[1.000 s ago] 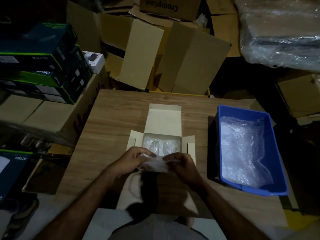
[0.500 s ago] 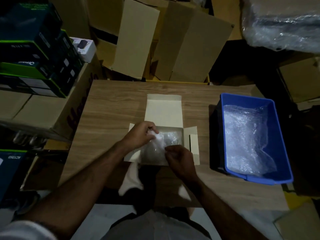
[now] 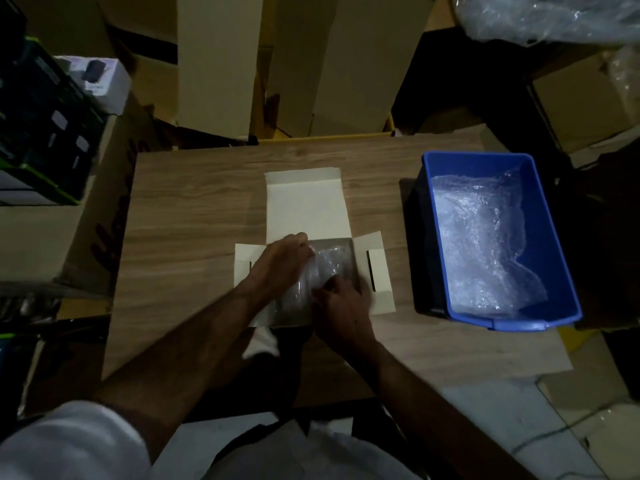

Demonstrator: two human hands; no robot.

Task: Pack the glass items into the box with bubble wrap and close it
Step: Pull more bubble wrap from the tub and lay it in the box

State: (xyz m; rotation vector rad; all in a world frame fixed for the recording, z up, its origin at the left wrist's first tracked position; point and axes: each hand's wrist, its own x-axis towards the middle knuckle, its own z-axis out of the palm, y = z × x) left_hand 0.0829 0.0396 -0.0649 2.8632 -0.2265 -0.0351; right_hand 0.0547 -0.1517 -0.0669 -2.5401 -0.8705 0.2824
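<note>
on the far left, dark boxes are stacked on a brown carton beside the worktop. a small white carton sits on top behind them.

moving in, the left hand reaches down into the box, which lies open mid-worktop with its lid folded back flat and its side flaps spread. the fingers are curled over the top of the bundle, a wad of bubble wrap lying inside the box; i judge the glass is inside it, though the wrap is too cloudy and the light too dim to make out any glass. the left hand seems to be pressing or gripping the wrap at its far left edge.

just right of it, the right hand comes in from the near side, fingers bent onto the near end of the same bundle. whether they pinch the wrap or only push it down, i cannot tell.

the bundle should be light but fragile: soft and springy outside, hard and breakable within, and the film is slippery. best taken by both ends with a broad, gentle hold, eased down flat, never squeezed at the middle or forced under the flaps. the wrap may spring up and hinder the lid.

further right stands a blue bin, apart from the box, holding more bubble wrap. above it, at the top right, another clear-wrapped mass hangs into view.
</note>
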